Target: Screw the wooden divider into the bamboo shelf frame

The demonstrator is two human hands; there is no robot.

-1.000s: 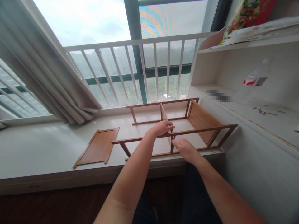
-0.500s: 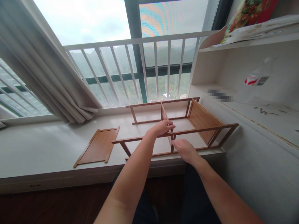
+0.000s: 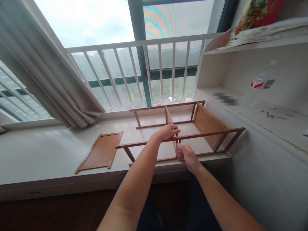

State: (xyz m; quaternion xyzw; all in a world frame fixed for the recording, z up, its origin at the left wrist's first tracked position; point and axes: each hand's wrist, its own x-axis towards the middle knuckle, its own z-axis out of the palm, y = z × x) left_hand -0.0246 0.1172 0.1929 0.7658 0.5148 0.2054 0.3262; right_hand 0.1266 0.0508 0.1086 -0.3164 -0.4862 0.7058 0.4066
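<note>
A brown wooden shelf frame [image 3: 207, 133] lies on its side on the white window ledge. My left hand [image 3: 168, 131] reaches over its near rail and is closed on the edge of the middle shelf board [image 3: 169, 117]. Just below that rail, my right hand [image 3: 187, 153] is closed around a thin metal tool [image 3: 178, 141], whose tip points up at the joint of rail and board. Its exact kind is hidden by my fingers. The wooden end panel [image 3: 211, 123] stands at the right end of the frame.
A loose wooden panel [image 3: 102, 150] lies on the ledge [image 3: 48, 154] to the left. On the right-hand shelf are a plastic bottle [image 3: 263, 80] and several small metal pieces [image 3: 271, 115]. A white railing [image 3: 154, 41] and grey curtain [image 3: 53, 70] stand behind.
My right hand has turned and shifted slightly down and left at the joint, showing more of its curled fingers. My left hand and the frame stay in place.
</note>
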